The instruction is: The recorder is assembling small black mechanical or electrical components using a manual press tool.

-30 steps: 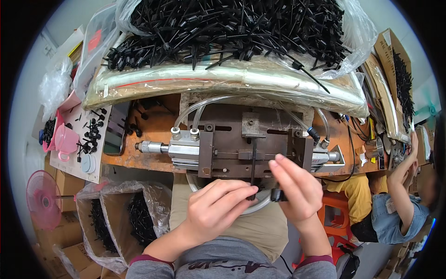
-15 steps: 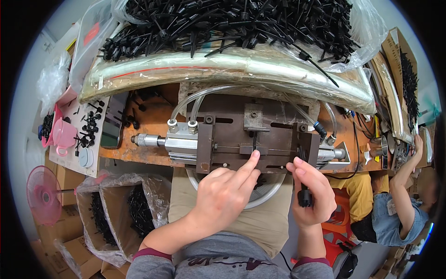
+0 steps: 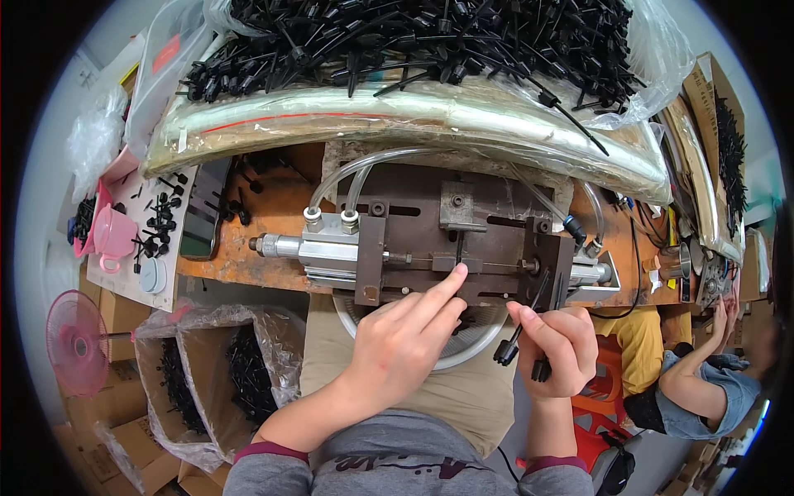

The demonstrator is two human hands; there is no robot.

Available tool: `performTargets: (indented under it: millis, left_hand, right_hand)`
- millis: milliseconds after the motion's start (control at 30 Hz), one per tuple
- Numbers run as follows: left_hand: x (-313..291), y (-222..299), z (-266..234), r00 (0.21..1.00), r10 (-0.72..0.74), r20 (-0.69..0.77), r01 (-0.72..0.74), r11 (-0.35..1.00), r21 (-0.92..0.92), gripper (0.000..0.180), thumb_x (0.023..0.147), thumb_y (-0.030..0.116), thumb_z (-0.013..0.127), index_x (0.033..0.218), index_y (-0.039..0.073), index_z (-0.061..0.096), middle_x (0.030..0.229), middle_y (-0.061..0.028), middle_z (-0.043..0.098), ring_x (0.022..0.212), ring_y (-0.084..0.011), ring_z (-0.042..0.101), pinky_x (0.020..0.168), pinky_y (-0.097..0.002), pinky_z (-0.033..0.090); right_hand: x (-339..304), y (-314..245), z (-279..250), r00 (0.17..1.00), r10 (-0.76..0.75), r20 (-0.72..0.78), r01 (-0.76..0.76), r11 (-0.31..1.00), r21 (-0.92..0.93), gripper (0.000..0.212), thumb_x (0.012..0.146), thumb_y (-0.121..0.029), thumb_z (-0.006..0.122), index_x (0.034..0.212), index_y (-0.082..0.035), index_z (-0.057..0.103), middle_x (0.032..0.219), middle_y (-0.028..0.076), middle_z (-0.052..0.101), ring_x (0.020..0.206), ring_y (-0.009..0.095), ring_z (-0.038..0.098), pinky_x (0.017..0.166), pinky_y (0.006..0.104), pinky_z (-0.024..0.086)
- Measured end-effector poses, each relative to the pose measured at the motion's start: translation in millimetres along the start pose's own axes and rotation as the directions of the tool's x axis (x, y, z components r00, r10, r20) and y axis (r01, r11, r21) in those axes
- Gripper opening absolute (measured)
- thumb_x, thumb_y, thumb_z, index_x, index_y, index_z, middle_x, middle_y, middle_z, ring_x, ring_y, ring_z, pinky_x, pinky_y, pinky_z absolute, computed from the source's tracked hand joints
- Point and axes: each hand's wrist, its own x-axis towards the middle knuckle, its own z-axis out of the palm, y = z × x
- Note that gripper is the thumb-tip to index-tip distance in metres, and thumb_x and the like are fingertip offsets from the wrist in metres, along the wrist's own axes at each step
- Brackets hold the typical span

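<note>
Now, left hand [image 3: 403,347]: open, one forefinger on the metal jig [image 3: 463,240].
Right hand [image 3: 556,347]: gripping two black plastic pieces [image 3: 521,351].

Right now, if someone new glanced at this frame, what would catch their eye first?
Probably the heap of black plastic parts piled on clear sheeting along the top of the bench. Below it, at centre, sits a dark metal fixture with clear hoses, where the left hand points a forefinger at its middle. Just right, the right hand grips thin black pieces.
</note>
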Motion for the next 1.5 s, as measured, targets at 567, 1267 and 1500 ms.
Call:
performTargets:
  millis: [567,1267,1500]
  left_hand:
    - [-25.1,3.3,-22.3,0.893,-0.308,0.329,0.401,0.209,-0.892,0.058,0.082,-0.013,0.069,0.134,-0.001,0.046,0.112,-0.0144,0.063,0.096,-0.0167,0.064,0.068,-0.0281,0.057]
    - [-0.9,5.5,-1.7,0.997,0.047,0.055,-0.059,0.969,0.242,0.024,0.073,0.01,0.076,0.096,0.004,0.073,0.125,-0.0099,0.068,0.056,-0.0109,0.063,0.049,-0.0253,0.048]
    - [4.5,5.3,-4.8,0.995,0.057,0.086,-0.076,0.97,0.23,0.022,0.072,0.01,0.076,0.093,0.003,0.072,0.125,-0.0116,0.067,0.053,-0.0117,0.062,0.048,-0.025,0.047]
  right_hand:
    - [-2.2,-11.2,14.2,0.978,-0.207,-0.012,0.207,0.978,0.003,0.029,0.062,0.002,0.086,0.086,-0.003,0.071,0.087,0.003,0.063,0.063,0.014,0.053,0.052,0.0256,0.043]
    - [-9.3,-11.0,-8.9,0.975,0.203,0.09,-0.222,0.916,0.335,0.062,0.09,-0.035,0.066,0.127,0.012,0.052,0.122,0.027,0.054,0.106,0.039,0.065,0.092,0.044,0.055]
    - [-6.1,-14.4,-14.6,0.949,0.305,0.077,-0.308,0.848,0.431,0.045,0.079,-0.005,0.079,0.115,0.004,0.053,0.122,0.028,0.057,0.111,0.038,0.064,0.091,0.042,0.058]
